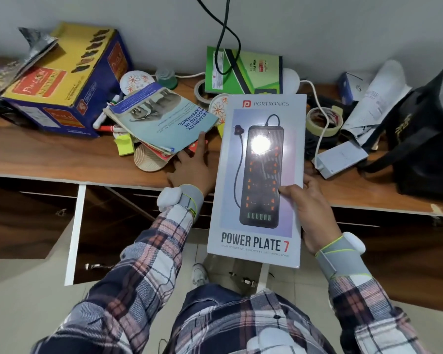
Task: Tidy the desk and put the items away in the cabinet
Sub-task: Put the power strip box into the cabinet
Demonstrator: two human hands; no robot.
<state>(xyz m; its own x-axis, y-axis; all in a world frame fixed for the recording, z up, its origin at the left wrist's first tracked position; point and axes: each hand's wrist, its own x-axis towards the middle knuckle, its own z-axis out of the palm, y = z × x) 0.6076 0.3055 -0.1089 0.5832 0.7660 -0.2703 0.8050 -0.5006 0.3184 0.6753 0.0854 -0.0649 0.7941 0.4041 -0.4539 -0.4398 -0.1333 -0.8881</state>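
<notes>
The right hand (308,208) clamped the Power Plate box (258,180) above the desk's (49,154) front edge, while the left hand (192,169), fingers spread, touched the booklets (161,118).

Two hands, left hand (189,172) and right hand (310,213), one Portronics box (258,180), one yellow-blue carton (62,80), one green box (243,72), two tape rolls (324,121) (201,92), two floral discs (136,81) (219,106), one black bag (425,134), one booklet stack (159,121).
</notes>
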